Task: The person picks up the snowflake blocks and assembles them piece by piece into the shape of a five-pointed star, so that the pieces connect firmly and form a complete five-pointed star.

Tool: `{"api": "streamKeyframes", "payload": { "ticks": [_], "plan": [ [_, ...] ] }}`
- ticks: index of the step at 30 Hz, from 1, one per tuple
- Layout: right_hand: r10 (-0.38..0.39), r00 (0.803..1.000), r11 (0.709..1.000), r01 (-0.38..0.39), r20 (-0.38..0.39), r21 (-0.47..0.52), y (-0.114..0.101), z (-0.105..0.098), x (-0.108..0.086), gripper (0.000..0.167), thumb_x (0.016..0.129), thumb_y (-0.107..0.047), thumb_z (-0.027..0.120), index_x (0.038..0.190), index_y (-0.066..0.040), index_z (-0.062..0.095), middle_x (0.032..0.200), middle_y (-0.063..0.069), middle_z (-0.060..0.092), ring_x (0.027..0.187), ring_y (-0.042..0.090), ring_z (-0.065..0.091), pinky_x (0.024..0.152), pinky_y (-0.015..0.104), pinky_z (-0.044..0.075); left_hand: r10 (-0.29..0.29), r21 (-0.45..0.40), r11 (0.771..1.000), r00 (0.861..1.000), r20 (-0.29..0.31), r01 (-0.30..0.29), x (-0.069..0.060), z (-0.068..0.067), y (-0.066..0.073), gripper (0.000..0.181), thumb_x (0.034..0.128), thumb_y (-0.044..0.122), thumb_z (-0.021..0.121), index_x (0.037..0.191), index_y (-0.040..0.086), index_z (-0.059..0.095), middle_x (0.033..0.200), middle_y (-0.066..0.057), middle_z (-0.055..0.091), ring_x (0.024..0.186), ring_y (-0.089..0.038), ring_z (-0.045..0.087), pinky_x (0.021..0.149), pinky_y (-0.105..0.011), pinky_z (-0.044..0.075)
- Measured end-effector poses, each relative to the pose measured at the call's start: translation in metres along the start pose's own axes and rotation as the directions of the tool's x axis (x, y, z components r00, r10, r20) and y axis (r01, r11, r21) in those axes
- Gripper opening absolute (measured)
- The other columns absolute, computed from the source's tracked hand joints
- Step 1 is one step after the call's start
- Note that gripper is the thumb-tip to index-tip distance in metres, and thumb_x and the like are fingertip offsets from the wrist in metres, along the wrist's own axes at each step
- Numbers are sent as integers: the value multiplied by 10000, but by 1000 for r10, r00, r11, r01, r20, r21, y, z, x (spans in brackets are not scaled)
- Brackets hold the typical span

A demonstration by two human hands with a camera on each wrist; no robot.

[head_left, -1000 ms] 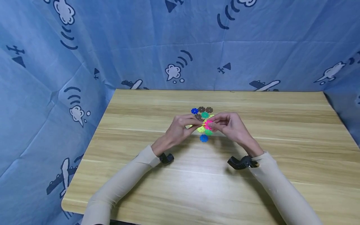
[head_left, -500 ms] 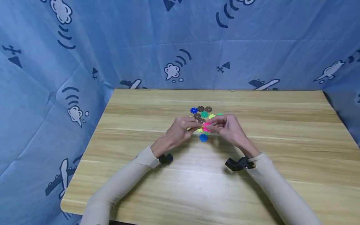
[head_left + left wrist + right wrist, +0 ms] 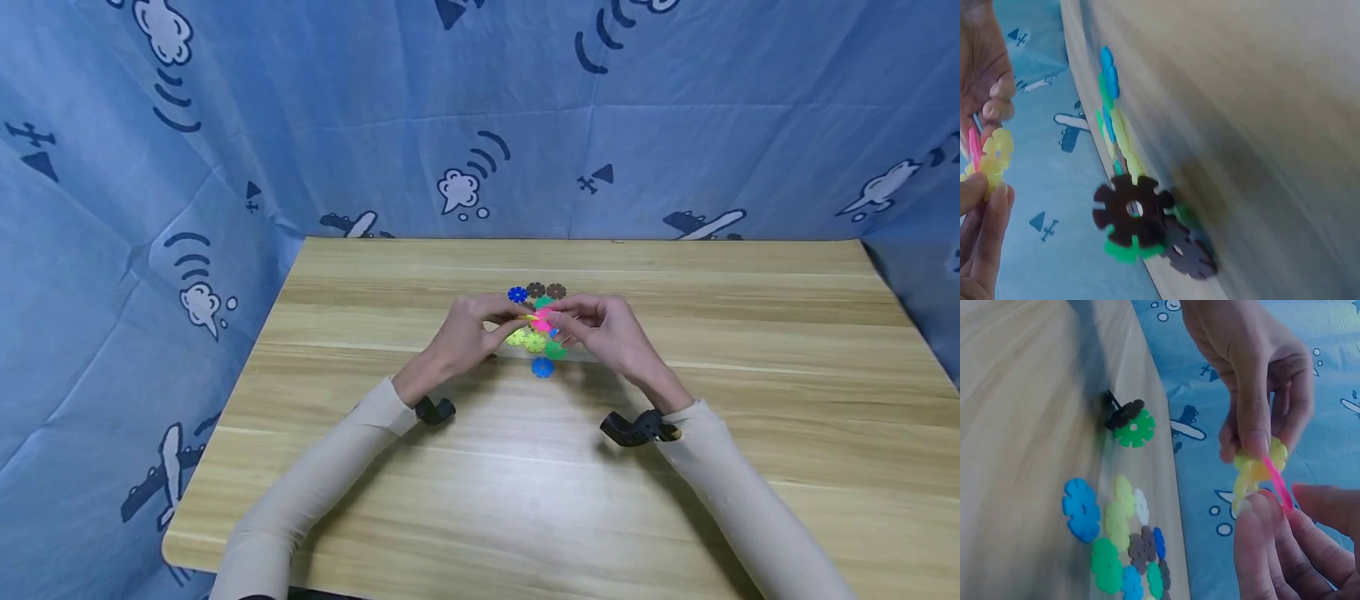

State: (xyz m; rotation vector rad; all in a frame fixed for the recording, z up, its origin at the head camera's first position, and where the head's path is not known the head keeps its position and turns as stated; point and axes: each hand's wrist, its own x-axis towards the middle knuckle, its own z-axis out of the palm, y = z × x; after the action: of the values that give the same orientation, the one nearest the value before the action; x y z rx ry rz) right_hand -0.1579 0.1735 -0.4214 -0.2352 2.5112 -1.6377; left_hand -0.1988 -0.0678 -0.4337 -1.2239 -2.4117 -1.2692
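Observation:
Above the pile, my left hand [image 3: 467, 335] pinches yellow notched discs [image 3: 999, 150] between thumb and fingers. My right hand [image 3: 611, 333] pinches a pink notched disc [image 3: 542, 320], which meets the yellow pieces; in the right wrist view the pink disc [image 3: 1278, 483] appears edge-on beside the yellow ones [image 3: 1261, 464]. Whether the pieces are fully slotted together I cannot tell. Under the hands lie loose discs: a blue one [image 3: 542, 367] nearest the front, a green one [image 3: 555, 350], a yellow one [image 3: 534, 342] and several brown ones [image 3: 556, 291]. The hands hide part of the pile.
The discs lie on a wooden table [image 3: 480, 500]. Brown and green discs joined at angles [image 3: 1134, 209] stand beside the pile on the left hand's side. A blue printed cloth [image 3: 525, 108] hangs behind the table and at its sides.
Both hands have shifted slightly away from the front edge with the pink and yellow pieces, uncovering the yellow and green discs below. Both still pinch their pieces.

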Motion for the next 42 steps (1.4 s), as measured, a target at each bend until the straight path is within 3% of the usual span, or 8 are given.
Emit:
{"api": "streamKeyframes", "payload": {
  "ticks": [3, 7, 14, 19, 22, 26, 42],
  "plan": [
    [5, 1000, 999, -5, -13, -43, 1, -5, 0, 360, 1048, -342, 645, 1274, -72, 719, 1152, 216, 769, 868, 337, 777, 794, 429, 654, -107, -36, 994, 994, -29, 106, -3, -6, -5, 152, 971, 121, 747, 1099, 55, 795, 1025, -88, 813, 849, -181, 794, 783, -160, 623],
    [37, 999, 993, -40, -32, -109, 4, -14, 0, 374, 1048, -350, 643, 1266, -55, 719, 1177, 177, 765, 844, 295, 775, 742, 388, 648, -246, -68, 968, 968, -43, 243, -9, -13, -14, 213, 986, 138, 730, 1178, 51, 766, 1057, -106, 810, 845, -169, 777, 771, -197, 634],
    [51, 998, 982, -55, -28, -181, 13, -19, 4, 304, 1049, -274, 648, 1208, -27, 726, 1136, 222, 747, 831, 317, 744, 681, 318, 625, -363, -109, 928, 930, -52, 356, -19, -20, -29, 218, 976, 106, 729, 1183, 44, 757, 1009, -131, 795, 846, -200, 761, 756, -218, 642],
    [0, 1000, 955, 5, 16, -297, 23, -12, 6, 206, 1020, -191, 685, 1133, -34, 758, 1113, 192, 756, 862, 269, 734, 699, 264, 577, -443, -146, 889, 895, -42, 433, -24, -22, -38, 229, 946, 52, 740, 1172, 20, 754, 1002, -161, 789, 879, -247, 767, 780, -228, 648],
    [-38, 998, 933, 55, 54, -355, 27, -5, 5, 164, 991, -137, 709, 1097, -25, 764, 1052, 177, 769, 873, 272, 749, 761, 350, 620, -479, -154, 869, 877, -28, 470, -27, -22, -43, 255, 932, 29, 746, 1187, 7, 749, 999, -165, 791, 868, -252, 768, 783, -241, 650],
    [-67, 995, 922, 90, 73, -377, 28, 2, 7, 145, 946, -81, 752, 1066, -1, 762, 1002, 163, 772, 880, 283, 746, 821, 438, 647, -499, -137, 860, 866, -19, 492, -29, -23, -47, 277, 927, 20, 749, 1204, 8, 746, 1000, -175, 791, 838, -266, 768, 755, -247, 650],
    [-37, 995, 889, 77, 96, -452, 30, 12, 10, 275, 864, -100, 849, 1099, 8, 756, 979, 156, 754, 861, 242, 705, 823, 431, 604, -550, -19, 835, 835, 8, 550, -38, -30, -52, 277, 918, 14, 744, 1195, 9, 759, 1116, -197, 783, 923, -295, 766, 804, -297, 657]
  ]
}}
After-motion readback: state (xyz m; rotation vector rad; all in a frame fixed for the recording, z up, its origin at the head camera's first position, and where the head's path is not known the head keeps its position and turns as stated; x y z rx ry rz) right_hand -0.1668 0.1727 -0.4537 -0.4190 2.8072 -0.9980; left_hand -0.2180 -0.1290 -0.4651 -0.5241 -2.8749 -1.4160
